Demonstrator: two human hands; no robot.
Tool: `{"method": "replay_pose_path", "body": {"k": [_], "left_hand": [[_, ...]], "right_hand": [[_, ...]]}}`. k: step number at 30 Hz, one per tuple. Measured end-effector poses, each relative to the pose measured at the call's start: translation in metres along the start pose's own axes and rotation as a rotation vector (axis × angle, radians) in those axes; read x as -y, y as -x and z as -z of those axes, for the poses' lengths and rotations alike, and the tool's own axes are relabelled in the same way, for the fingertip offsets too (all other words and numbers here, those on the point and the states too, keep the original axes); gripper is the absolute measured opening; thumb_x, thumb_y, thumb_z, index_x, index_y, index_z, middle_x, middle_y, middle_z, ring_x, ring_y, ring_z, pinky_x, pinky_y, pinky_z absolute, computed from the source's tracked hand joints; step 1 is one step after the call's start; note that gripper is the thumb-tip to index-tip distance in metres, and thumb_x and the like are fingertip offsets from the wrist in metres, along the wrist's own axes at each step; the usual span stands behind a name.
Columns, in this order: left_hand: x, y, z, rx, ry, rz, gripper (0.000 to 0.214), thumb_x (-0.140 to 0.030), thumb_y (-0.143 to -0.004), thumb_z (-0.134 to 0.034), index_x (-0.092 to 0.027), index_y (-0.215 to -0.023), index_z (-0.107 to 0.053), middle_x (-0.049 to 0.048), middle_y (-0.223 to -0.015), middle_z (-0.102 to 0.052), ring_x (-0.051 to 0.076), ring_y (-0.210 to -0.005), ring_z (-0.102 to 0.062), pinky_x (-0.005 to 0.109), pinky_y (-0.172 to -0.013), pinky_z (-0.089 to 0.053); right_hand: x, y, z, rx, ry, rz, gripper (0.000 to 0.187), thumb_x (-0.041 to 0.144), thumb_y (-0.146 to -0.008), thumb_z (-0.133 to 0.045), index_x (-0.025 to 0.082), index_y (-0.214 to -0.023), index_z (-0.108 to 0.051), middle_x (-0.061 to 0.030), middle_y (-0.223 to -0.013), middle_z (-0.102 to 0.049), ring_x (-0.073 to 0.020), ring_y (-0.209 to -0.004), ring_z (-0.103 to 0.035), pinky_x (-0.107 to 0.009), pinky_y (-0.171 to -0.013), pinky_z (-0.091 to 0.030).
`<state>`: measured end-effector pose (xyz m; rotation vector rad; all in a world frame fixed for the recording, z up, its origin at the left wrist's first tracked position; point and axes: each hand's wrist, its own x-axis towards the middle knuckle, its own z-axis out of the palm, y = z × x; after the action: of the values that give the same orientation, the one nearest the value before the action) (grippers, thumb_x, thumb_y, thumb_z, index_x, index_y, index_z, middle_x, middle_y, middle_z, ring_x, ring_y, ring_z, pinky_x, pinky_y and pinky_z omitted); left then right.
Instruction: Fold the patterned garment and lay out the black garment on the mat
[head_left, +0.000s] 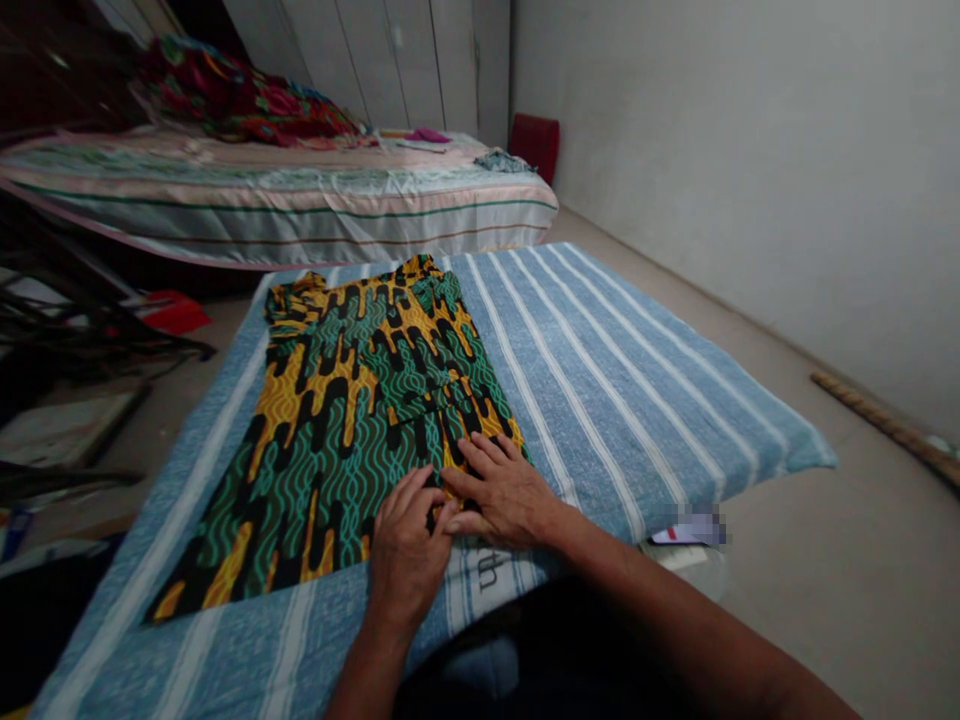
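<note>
A patterned shirt point(337, 420) in green, yellow and black lies spread on a table under a blue and white striped cloth point(600, 360). Its sleeves and collar are at the far end and its hem is toward me. At the near right corner of the shirt, my left hand point(409, 545) rests on the fabric with fingers partly bent and apart. My right hand point(502, 490) lies on the right edge, fingers stretched out flat. The thumbs nearly meet by the hem. Neither hand visibly grips the fabric.
Behind the table stands a bed point(300, 205) with a striped sheet and a red floral blanket point(247, 100). A red object point(534, 145) is by the wall. Dark metal frames point(82, 330) stand at left, and a rolled mat point(885, 425) lies on the floor at right.
</note>
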<state>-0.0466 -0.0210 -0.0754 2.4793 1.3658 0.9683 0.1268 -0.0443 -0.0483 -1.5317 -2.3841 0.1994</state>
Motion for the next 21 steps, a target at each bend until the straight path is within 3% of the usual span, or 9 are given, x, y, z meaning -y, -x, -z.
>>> {"method": "replay_pose_path", "body": {"k": [9,21], "left_hand": [[-0.002,0.005,0.003,-0.015,-0.021,0.007,0.013,-0.023,-0.084,-0.049,-0.02,-0.079,-0.061,0.0121,-0.115,-0.064,0.028,-0.116,-0.054,0.05,-0.095,-0.046],[-0.015,0.016,0.01,0.03,-0.033,0.142,0.015,-0.006,-0.074,-0.054,-0.02,-0.074,-0.06,0.0099,-0.119,-0.064,0.028,-0.117,-0.055,0.053,-0.094,-0.049]], "right_hand": [[0.004,0.001,-0.004,-0.014,-0.04,-0.028,0.06,0.063,-0.089,-0.035,0.025,-0.134,-0.046,-0.0129,-0.146,-0.037,-0.03,-0.137,-0.026,-0.053,-0.109,-0.021],[0.007,0.005,-0.016,-0.011,-0.035,0.006,0.058,0.061,-0.088,-0.04,0.028,-0.135,-0.047,-0.0116,-0.145,-0.039,-0.0305,-0.136,-0.031,-0.055,-0.107,-0.027]]}}
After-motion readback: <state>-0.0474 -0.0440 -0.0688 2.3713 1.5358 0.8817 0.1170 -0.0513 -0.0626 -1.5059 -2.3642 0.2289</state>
